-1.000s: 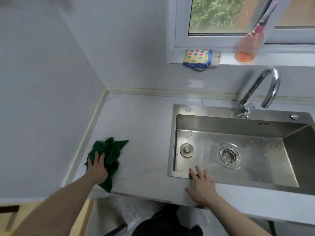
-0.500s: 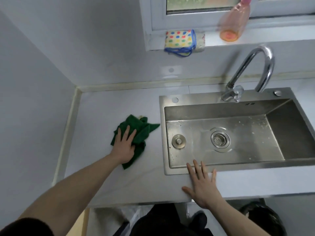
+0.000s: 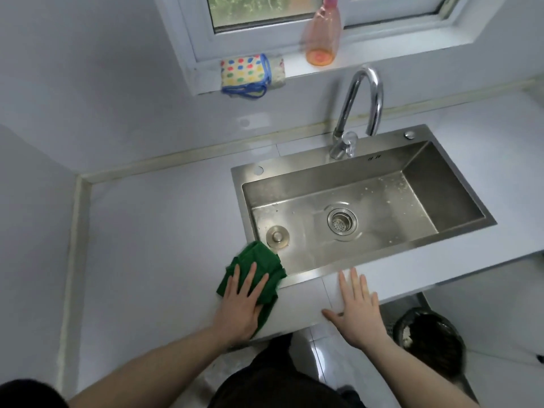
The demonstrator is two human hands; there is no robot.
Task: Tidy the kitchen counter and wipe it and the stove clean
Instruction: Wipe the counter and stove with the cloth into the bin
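Observation:
A crumpled green cloth [image 3: 259,262] lies on the pale grey counter [image 3: 153,231], overlapping the front left corner of the steel sink [image 3: 459,187]. My left hand [image 3: 241,304] presses flat on the cloth with straight fingers spread. My right hand [image 3: 357,310] rests flat on the narrow counter strip in front of the sink, fingers straight, holding nothing.
A curved chrome tap [image 3: 359,110] stands behind the sink; a drain plug [image 3: 277,237] and strainer [image 3: 342,221] lie in the basin. On the window sill sit a dotted sponge [image 3: 247,73] and an orange bottle [image 3: 322,33]. A dark bin [image 3: 429,337] stands below.
My left hand has slid the green cloth rightward across the counter, from the left wall to the sink's front left corner. My right hand stays flat at the counter's front edge.

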